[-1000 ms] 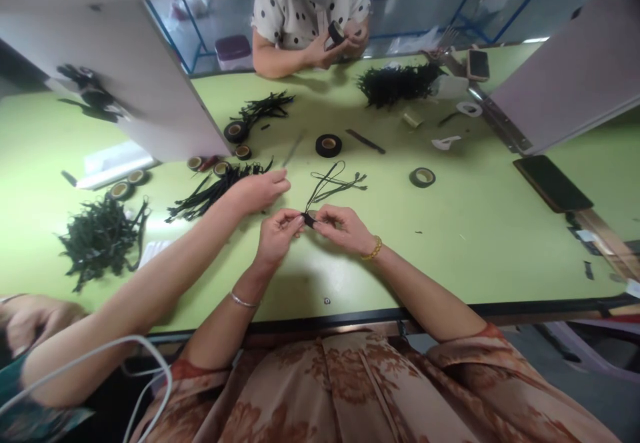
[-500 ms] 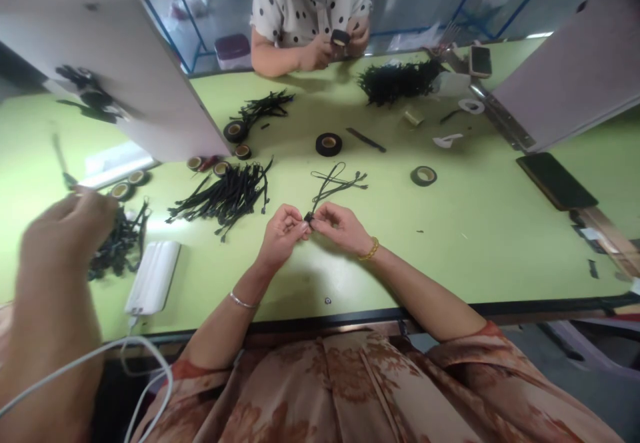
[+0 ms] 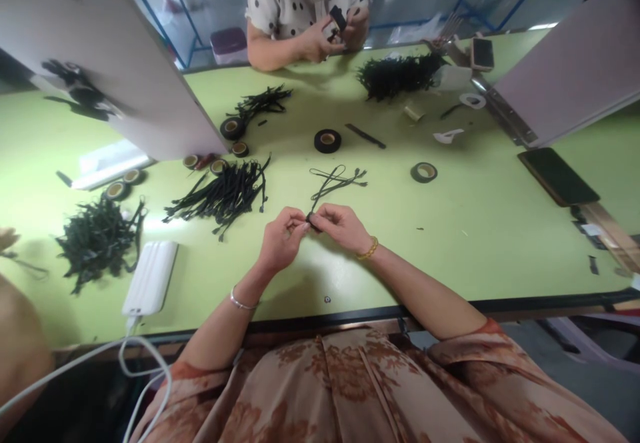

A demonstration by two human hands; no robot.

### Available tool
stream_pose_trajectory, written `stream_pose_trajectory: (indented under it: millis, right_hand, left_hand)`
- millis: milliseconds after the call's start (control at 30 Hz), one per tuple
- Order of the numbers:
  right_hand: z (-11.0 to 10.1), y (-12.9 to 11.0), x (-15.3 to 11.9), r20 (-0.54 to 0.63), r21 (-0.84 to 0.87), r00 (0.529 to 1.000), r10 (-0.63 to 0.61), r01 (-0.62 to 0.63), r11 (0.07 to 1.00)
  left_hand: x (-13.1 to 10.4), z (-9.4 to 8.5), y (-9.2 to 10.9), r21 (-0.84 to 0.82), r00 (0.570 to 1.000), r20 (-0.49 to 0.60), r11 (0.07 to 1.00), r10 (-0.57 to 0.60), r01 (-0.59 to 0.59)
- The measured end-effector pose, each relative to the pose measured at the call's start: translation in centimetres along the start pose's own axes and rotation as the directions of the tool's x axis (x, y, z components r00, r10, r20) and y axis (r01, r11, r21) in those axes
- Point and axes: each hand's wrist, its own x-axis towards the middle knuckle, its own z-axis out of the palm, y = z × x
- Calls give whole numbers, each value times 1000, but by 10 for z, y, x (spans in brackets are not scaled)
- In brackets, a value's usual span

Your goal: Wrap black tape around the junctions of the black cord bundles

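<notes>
Left hand [image 3: 285, 238] and right hand [image 3: 344, 228] both pinch the near end of a black cable [image 3: 325, 187], its loops lying on the table [image 3: 390, 263] just beyond. Work there appears unfinished; how much remains cannot be judged. Bare surface extends rightward; a cable bundle [image 3: 227, 190] limits leftward room; the front edge [image 3: 450, 307] lies bodyward.
</notes>
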Motion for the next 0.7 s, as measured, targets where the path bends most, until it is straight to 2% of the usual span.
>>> stream_pose_trajectory:
  millis: [167,300,367,433,500,567,633,700]
  right_hand:
    - [1,0,-1,-17,8,1000,-2,2,1000]
    - [1,0,-1,-30,13,999,-11,12,1000]
    - [1,2,0,-18,71,1000,-1,2,997]
    - [-1,5,3,-18,232,999,51,-45,972]
    - [-4,10,7,-7,462,990,138,-119,879]
    - [-8,14,11,67,644,975,210,-203,737]
    - [-14,16,14,193,719,952,238,-302,626]
    - [-20,15,15,276,728,928,252,-373,575]
  left_hand:
    - [-2,2,3,103,996,-45,992,72,-67]
    - [0,1,-2,111,995,-75,992,67,-58]
    - [3,0,-6,74,996,-75,997,41,-35]
    - [5,-1,-11,35,998,-61,999,24,-22]
    - [6,-2,-14,9,999,-26,999,38,-37]
    - [7,-3,-16,27,996,21,996,82,-83]
    - [7,-4,-14,94,987,69,984,143,-150]
    - [7,-6,-11,189,970,126,955,206,-227]
